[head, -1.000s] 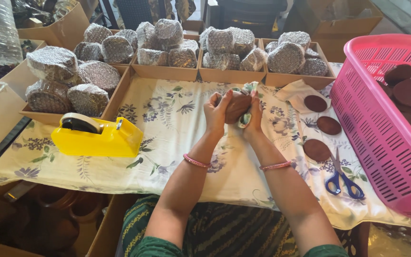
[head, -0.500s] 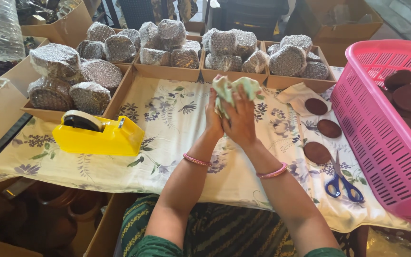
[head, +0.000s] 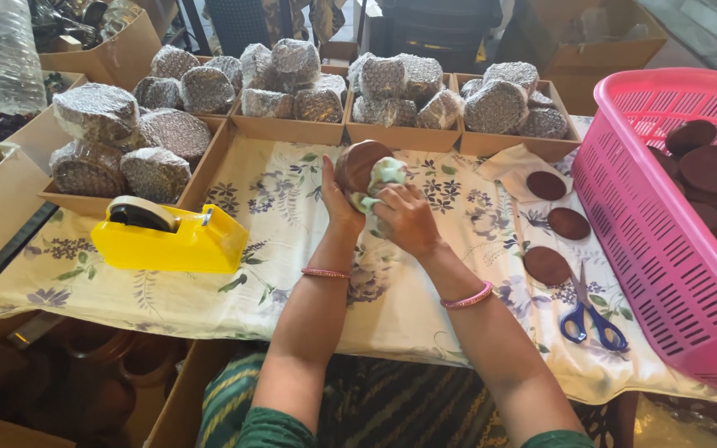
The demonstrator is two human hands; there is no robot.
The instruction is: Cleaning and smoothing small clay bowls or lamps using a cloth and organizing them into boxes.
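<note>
Head view: left hand [head: 335, 197] holds brown disc [head: 358, 164]; right hand [head: 408, 217] presses cloth [head: 384, 176].

head cam | looks down and forward | close over table [head: 209, 290] | single view

A round, dark brown clay piece [head: 358, 164] stood tilted on edge in the fingers of the left hand [head: 338, 199], while a crumpled pale green cloth [head: 382, 184] lay pressed against its right side under the right hand [head: 408, 220].
</note>
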